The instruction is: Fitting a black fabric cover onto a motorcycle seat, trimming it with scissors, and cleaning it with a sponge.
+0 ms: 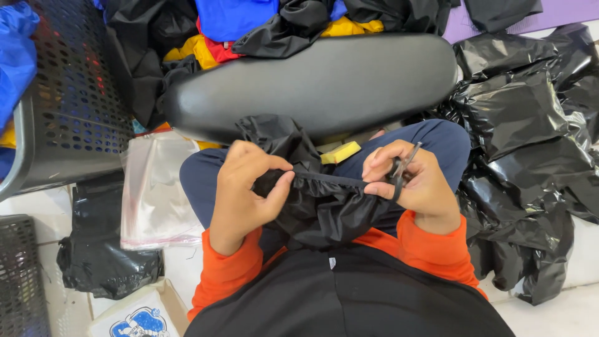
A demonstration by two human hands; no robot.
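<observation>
White floor tiles [22, 209] lay beneath heaps of black plastic bags [530, 125] to the right, with a perforated dark basket [75, 93] at upper left. A black padded stool seat [312, 81] stood before the seated person's knees; a clear plastic bag [153, 193] lay beside the left thigh. The left hand [246, 187], wrist bent inward, pinched one end of the elastic hem of a black garment [324, 209] between thumb and closed fingers. The right hand [415, 181], palm turned toward the body, had its fingers clamped together on the hem's other end while also gripping small thread snips [402, 167]. The hem was stretched taut between both hands, over the lap. Orange sleeves [437, 246] covered both forearms.
</observation>
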